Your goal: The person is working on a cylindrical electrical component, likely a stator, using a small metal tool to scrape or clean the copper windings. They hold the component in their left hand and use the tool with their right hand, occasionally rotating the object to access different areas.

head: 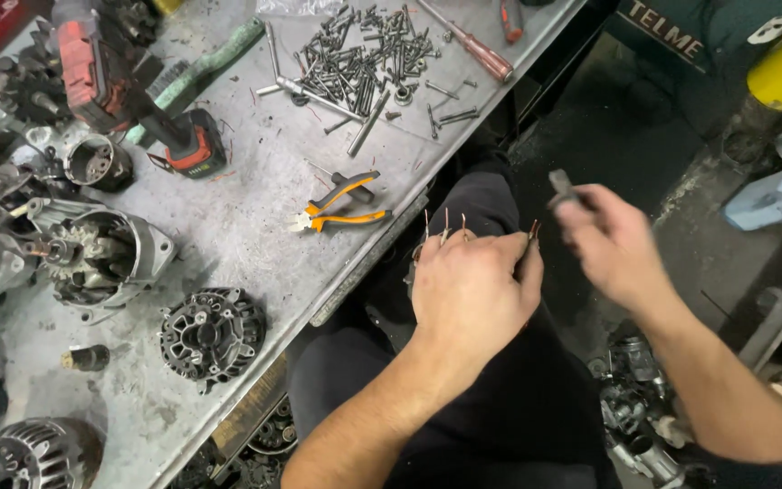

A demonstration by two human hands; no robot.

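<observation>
Stator (463,237) beside grey metal workbench (255,226).

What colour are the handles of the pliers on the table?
The pliers have orange and dark grey handles, seen in the head view.

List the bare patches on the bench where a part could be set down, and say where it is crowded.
Bare bench: between the drill, the pliers and the round housing. A smaller patch lies between the pliers and the screw pile. Crowded: the left edge, packed with alternator parts, and the far end under the screws.
</observation>
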